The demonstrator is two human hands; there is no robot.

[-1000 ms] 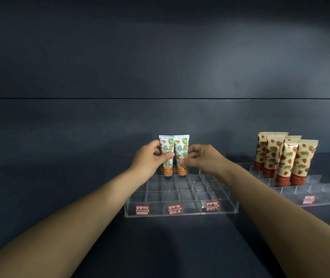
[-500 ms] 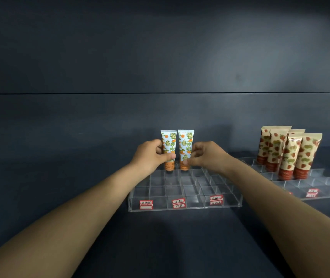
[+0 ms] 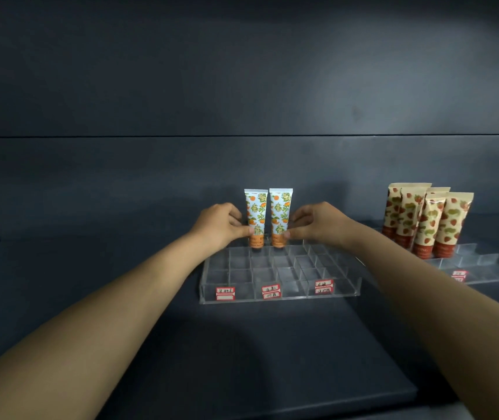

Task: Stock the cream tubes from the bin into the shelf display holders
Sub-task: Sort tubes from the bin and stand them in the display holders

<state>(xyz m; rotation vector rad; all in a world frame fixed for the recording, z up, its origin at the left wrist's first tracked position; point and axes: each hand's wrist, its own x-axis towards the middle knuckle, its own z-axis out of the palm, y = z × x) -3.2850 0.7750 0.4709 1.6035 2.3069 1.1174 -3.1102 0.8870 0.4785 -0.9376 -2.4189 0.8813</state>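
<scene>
A person is reaching both bare arms forward over a dark shelf (image 3: 242, 359) toward a clear tray (image 3: 296, 294) that is sitting near the middle of it. The clear tray is divided into many small square pockets, rising in steps toward its back.

Two cream tubes are standing upright, caps down, in the back row of the clear tray, side by side and just about touching. Both are pale blue with an orange fruit and green leaf print and orange caps.

The left hand (image 3: 219, 227) is pinching the left tube (image 3: 255, 212) low on its body, just above the cap, with thumb in front and fingers curling behind. The right hand (image 3: 317, 224) is pinching the right tube (image 3: 280, 210) at the same low spot, in the same way. How deep the caps are sitting in their pockets is not clear.

The other pockets in front of the two tubes are showing only clear plastic. Three red and white labels (image 3: 271, 291) with handwriting too small to read are sticking to the front wall of the clear tray.

To the right of the clear tray, a second tray (image 3: 484, 263) is holding a cluster of cream-coloured strawberry tubes (image 3: 424, 219), standing upright with red caps down. Behind the clear tray, a dark back wall (image 3: 242, 86) is rising.
</scene>
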